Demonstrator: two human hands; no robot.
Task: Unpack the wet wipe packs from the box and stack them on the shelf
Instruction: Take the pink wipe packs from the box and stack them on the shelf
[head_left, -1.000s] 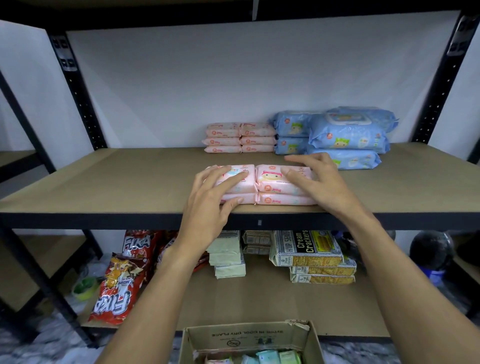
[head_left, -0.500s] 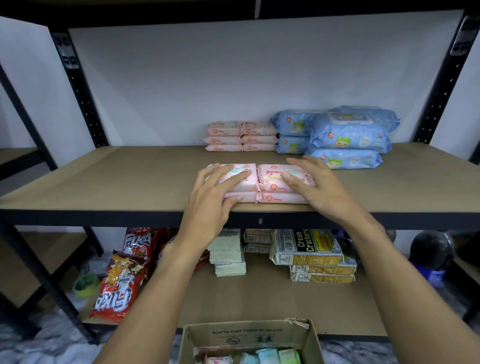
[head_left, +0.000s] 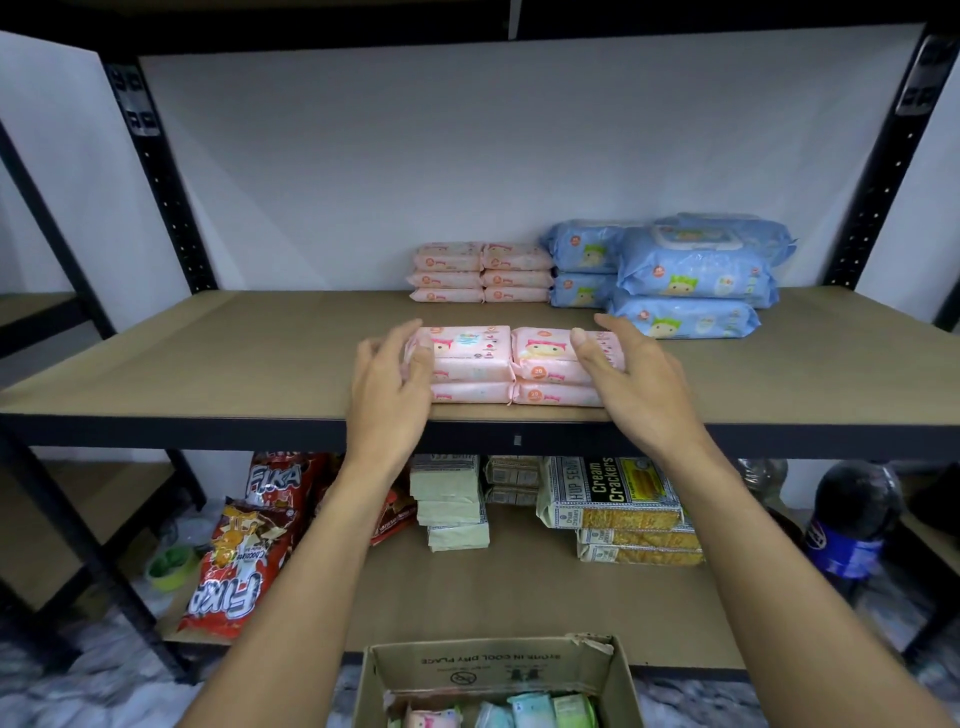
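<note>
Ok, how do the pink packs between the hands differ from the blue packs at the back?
The front pink packs are small, flat; blue packs are bigger, puffier. The pink ones sit at the shelf edge, the blue ones at the back right. The left hand and right hand touch the pink ones; nothing touches the blue ones. Both are stacked on one shelf.

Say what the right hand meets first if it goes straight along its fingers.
The right hand touches the front pink packs; beyond them, probably the rear pink packs, depth unclear.
</note>
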